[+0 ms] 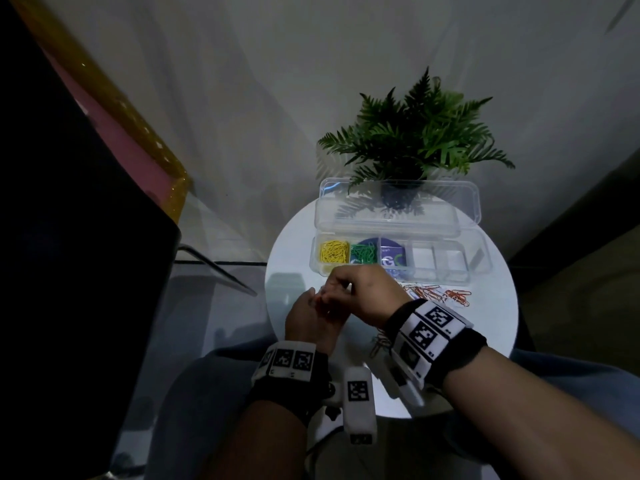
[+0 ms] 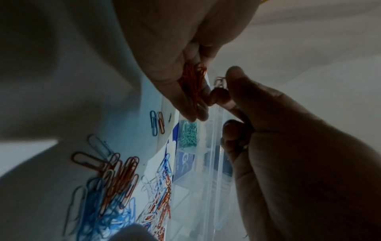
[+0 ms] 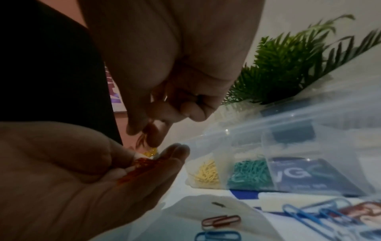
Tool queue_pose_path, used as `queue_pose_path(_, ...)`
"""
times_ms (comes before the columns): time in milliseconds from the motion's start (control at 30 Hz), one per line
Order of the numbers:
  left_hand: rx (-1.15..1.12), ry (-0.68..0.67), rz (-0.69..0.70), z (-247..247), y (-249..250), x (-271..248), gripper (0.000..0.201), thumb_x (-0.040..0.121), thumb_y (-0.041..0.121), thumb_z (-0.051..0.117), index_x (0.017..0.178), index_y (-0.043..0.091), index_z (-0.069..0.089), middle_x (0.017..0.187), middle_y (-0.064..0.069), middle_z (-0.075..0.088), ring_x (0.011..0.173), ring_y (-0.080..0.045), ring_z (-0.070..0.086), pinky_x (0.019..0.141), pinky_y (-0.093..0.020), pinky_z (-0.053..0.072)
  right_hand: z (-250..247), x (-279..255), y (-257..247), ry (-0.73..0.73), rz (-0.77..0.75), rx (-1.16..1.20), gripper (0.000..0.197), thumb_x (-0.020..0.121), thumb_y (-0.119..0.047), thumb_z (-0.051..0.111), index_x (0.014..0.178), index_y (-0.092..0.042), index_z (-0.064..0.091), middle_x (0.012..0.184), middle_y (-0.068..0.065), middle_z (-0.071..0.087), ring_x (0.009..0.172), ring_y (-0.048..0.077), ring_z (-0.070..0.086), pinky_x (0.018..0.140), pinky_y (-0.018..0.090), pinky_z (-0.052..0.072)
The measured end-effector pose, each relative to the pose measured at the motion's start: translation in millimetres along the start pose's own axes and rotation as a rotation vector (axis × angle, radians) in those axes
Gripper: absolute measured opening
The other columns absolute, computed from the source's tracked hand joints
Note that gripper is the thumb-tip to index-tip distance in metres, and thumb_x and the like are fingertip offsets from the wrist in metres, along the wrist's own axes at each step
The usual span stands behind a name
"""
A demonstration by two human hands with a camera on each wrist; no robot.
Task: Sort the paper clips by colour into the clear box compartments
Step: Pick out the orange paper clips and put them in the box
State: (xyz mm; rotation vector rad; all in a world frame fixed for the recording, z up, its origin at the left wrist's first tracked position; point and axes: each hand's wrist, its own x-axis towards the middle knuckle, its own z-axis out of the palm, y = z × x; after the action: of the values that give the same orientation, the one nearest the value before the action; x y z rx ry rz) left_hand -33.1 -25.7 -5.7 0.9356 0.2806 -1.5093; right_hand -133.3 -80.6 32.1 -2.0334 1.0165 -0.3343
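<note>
**Left hand cups the orange bunch; right hand pinches one clip just above it**

Left hand (image 1: 308, 320) lies palm-up at the near left of the round table (image 1: 491, 323), fingers curled round a bunch of orange clips (image 2: 192, 81). The right hand (image 1: 363, 292) sits directly over it, thumb and fingertips closed on a single clip (image 3: 144, 138) just above the cupped palm. That clip looks orange, though the light is poor. Whether it is going into the bunch or coming out of it cannot be told.

Position of the target: the clear box (image 1: 481, 258) lies on the far side of both hands and slightly to the right, with its long axis running left to right across the table. Its lid (image 1: 388, 209) stands open behind it. Yellow clips (image 1: 333, 251) fill the leftmost compartment and green clips (image 1: 363, 253) fill the one beside it. The third compartment (image 1: 393, 254) shows only a blue card, apparently seen through the clear plastic. The compartments further right (image 1: 422, 259) look bare.

Assessment: orange is the colour in hand and none of it is boxed yet. The right hand is the nearer to the box. An orange drop would call for a short move away and to the right, past the green section.

Outstanding: a loose pile (image 1: 436, 293) of orange, blue and white clips lies right of the hands, on the near side of the box.
</note>
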Motion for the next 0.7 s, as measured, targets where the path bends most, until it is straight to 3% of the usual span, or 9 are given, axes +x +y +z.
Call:
queue_pose_path(67, -0.004, -0.007, 0.003, 2, 2, 0, 0.041, 0.1, 0.022, 0.023, 0.093, -0.004, 0.055, 0.07, -0.016, 0.069, 0.064, -0.025, 0.066, 0.061, -0.031, 0.054, -4, 2, 3, 0.066, 0.021, -0.014, 0.016, 0.083, -0.028, 0.067, 0.082, -0.012, 0.071, 0.081, 0.006, 0.071, 0.078, 0.019, 0.064, 0.073, 0.028, 0.046)
queue_pose_path(167, 0.003, -0.056, -0.032, 3, 6, -1, 0.034, 0.095, 0.025, 0.025, 0.081, 0.003, 0.048, 0.078, -0.011, 0.05, 0.07, -0.019, 0.051, 0.069, -0.028, 0.04, -12, 2, 20, 0.188, 0.124, -0.079, 0.019, 0.088, -0.028, 0.061, 0.088, -0.011, 0.071, 0.088, 0.007, 0.072, 0.083, 0.021, 0.063, 0.074, 0.027, 0.043)
queue_pose_path(200, 0.017, -0.039, -0.033, 2, 7, -1, 0.036, 0.095, 0.026, 0.024, 0.08, 0.004, 0.048, 0.078, -0.011, 0.05, 0.072, -0.019, 0.049, 0.07, -0.028, 0.038, -12, 2, 28, 0.16, 0.152, -0.142, 0.018, 0.089, -0.025, 0.059, 0.091, -0.01, 0.07, 0.092, 0.01, 0.072, 0.088, 0.024, 0.064, 0.076, 0.028, 0.044)
queue_pose_path(300, 0.097, 0.045, -0.023, -3, 8, 4, 0.047, 0.1, 0.027, 0.021, 0.087, 0.001, 0.058, 0.07, -0.012, 0.069, 0.068, -0.019, 0.066, 0.074, -0.03, 0.044, -6, 1, 46, -0.065, 0.216, -0.321, 0.022, 0.09, -0.019, 0.053, 0.102, -0.013, 0.07, 0.106, 0.011, 0.07, 0.101, 0.027, 0.062, 0.086, 0.029, 0.046)
queue_pose_path(367, 0.098, 0.05, -0.021, -3, 8, 4, 0.047, 0.101, 0.026, 0.021, 0.087, 0.002, 0.058, 0.074, -0.012, 0.067, 0.068, -0.019, 0.065, 0.075, -0.029, 0.043, -1, 0, 52, -0.155, 0.227, -0.389, 0.025, 0.089, -0.017, 0.051, 0.106, -0.016, 0.069, 0.111, 0.01, 0.067, 0.105, 0.027, 0.06, 0.09, 0.031, 0.048)
queue_pose_path(433, 0.094, 0.044, -0.028, -2, 8, 4, 0.046, 0.101, 0.027, 0.02, 0.085, 0.003, 0.056, 0.08, -0.012, 0.06, 0.073, -0.019, 0.06, 0.074, -0.028, 0.041, 3, 1, 55, -0.162, 0.215, -0.43, 0.024, 0.087, -0.017, 0.053, 0.106, -0.018, 0.068, 0.111, 0.008, 0.065, 0.105, 0.028, 0.059, 0.09, 0.033, 0.048)
queue_pose_path(567, 0.102, 0.051, -0.04, 0, 8, 2, 0.047, 0.101, 0.027, 0.019, 0.087, 0.002, 0.057, 0.076, -0.012, 0.065, 0.073, -0.018, 0.062, 0.074, -0.029, 0.043, 4, 8, 57, -0.175, 0.218, -0.455, 0.015, 0.086, -0.019, 0.056, 0.097, -0.014, 0.065, 0.108, 0.008, 0.063, 0.103, 0.027, 0.059, 0.089, 0.033, 0.047)
queue_pose_path(633, 0.079, 0.038, -0.047, 2, 8, -1, 0.044, 0.1, 0.026, 0.019, 0.085, 0.004, 0.053, 0.082, -0.011, 0.055, 0.077, -0.018, 0.054, 0.074, -0.027, 0.041, 3, 9, 58, -0.203, 0.228, -0.442, 0.016, 0.088, -0.017, 0.055, 0.099, -0.01, 0.064, 0.111, 0.01, 0.061, 0.104, 0.027, 0.058, 0.091, 0.032, 0.045)
queue_pose_path(700, 0.074, 0.046, -0.047, 3, 7, -1, 0.043, 0.1, 0.025, 0.019, 0.085, 0.002, 0.053, 0.082, -0.011, 0.055, 0.075, -0.019, 0.056, 0.072, -0.027, 0.041, 0, 5, 58, -0.197, 0.226, -0.424, 0.018, 0.089, -0.016, 0.05, 0.1, -0.008, 0.062, 0.112, 0.012, 0.059, 0.104, 0.028, 0.057, 0.09, 0.031, 0.044)
